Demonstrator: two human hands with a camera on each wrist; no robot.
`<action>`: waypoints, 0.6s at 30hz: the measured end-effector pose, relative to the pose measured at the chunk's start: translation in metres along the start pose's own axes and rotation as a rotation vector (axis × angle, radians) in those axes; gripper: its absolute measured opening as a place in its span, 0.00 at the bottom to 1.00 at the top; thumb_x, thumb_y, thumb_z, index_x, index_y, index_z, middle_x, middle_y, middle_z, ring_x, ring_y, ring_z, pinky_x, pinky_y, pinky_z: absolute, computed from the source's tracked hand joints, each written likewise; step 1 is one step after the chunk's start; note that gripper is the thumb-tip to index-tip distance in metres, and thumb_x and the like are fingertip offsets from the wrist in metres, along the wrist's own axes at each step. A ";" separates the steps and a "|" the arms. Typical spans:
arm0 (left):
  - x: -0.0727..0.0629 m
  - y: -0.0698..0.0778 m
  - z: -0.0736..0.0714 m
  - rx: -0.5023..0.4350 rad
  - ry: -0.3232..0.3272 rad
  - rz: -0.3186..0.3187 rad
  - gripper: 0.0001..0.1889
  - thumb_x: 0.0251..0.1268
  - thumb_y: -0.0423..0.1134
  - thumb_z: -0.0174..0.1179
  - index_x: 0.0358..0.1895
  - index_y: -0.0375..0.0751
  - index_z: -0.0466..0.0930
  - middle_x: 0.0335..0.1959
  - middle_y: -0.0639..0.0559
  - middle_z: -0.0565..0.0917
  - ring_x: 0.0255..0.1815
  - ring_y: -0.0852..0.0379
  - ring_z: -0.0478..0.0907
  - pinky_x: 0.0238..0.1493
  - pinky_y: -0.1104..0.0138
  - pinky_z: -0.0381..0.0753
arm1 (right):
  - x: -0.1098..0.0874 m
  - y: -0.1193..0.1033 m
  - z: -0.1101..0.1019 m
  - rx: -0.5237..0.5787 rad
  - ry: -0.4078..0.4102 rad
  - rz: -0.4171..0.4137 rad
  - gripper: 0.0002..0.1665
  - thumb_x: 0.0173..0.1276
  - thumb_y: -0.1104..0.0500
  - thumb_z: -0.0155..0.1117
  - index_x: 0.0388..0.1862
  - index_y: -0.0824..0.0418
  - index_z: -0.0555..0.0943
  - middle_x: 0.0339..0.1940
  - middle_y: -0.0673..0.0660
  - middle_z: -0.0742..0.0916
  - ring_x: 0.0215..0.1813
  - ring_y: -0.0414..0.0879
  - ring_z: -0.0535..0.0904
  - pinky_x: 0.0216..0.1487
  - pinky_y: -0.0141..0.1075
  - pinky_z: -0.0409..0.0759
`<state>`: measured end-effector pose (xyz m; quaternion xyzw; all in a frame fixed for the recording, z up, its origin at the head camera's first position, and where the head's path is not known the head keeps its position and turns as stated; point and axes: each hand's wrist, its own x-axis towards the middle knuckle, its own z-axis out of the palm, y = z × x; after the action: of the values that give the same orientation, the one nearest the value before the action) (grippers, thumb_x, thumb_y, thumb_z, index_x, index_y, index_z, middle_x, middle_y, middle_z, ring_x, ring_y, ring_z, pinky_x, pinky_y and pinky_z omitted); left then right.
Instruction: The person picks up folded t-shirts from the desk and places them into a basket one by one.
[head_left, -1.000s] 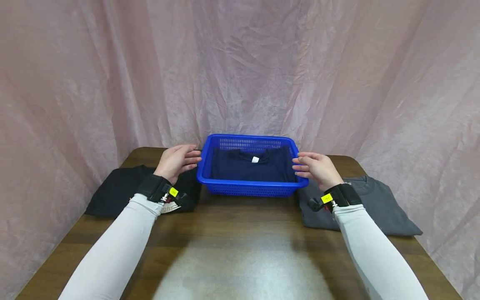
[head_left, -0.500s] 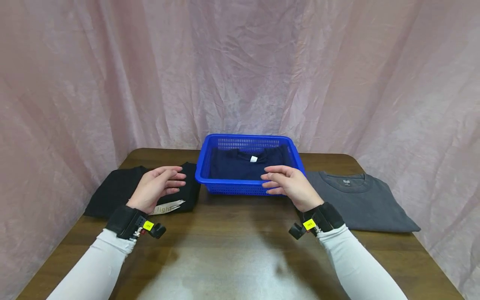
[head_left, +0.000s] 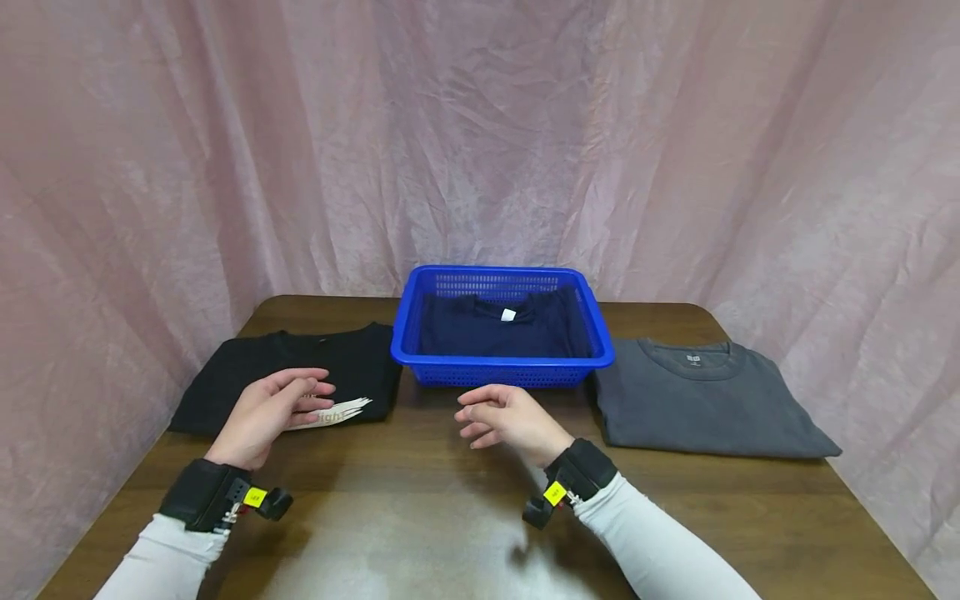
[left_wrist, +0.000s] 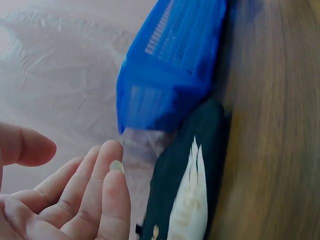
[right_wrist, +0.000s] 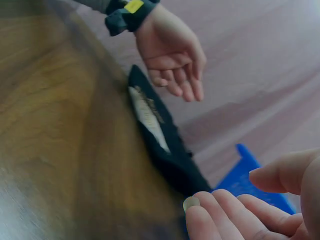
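Hovering left grip [head_left: 273, 412]: holding nothing, fingers loosely bent and thumb apart from them; it hangs in the air before the near part of the black shirt [head_left: 240, 358], which it does not seem to touch.
Right grip [head_left: 517, 421]: likewise empty, thumb parted from the fingers, raised over the table [head_left: 435, 517] just on the near side of the blue basket [head_left: 502, 362].
Blue basket: beyond both grips, almost straight ahead of the right one; a long side faces the person, which probably leaves one short end within easy reach of each grip.
Navy shirt [head_left: 502, 337]: inside the basket, past the right grip, folded, with its collar and white tag [head_left: 507, 315] toward the far wall; it nearly spans the basket's length, so the walls likely keep it from sliding.
Black shirt: behind the left grip as the head view looks, folded flat with its pale print [head_left: 348, 410] upward; it lies beside the basket, though contact is hard to tell.
Gray shirt [head_left: 690, 412]: well to the right of the right grip, folded, collar away from the person; the flat fold probably holds under its own weight.
Black wristbands [head_left: 198, 496]: just behind each grip, each bearing a small device on the inner side, presumably placed there to look along the fingers.
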<state>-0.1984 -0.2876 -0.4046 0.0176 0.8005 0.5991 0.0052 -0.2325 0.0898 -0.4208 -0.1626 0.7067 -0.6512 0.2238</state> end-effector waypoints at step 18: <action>-0.002 -0.042 -0.070 0.058 0.197 -0.104 0.29 0.92 0.45 0.47 0.78 0.21 0.65 0.38 0.78 0.87 0.42 0.72 0.90 0.44 0.72 0.92 | 0.035 0.028 0.052 0.104 0.055 0.049 0.25 0.80 0.66 0.60 0.69 0.81 0.74 0.61 0.78 0.88 0.49 0.55 0.94 0.54 0.47 0.94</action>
<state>-0.1997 -0.3668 -0.4253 -0.0827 0.8140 0.5733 -0.0433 -0.2327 0.0307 -0.4548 -0.1156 0.6814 -0.6857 0.2285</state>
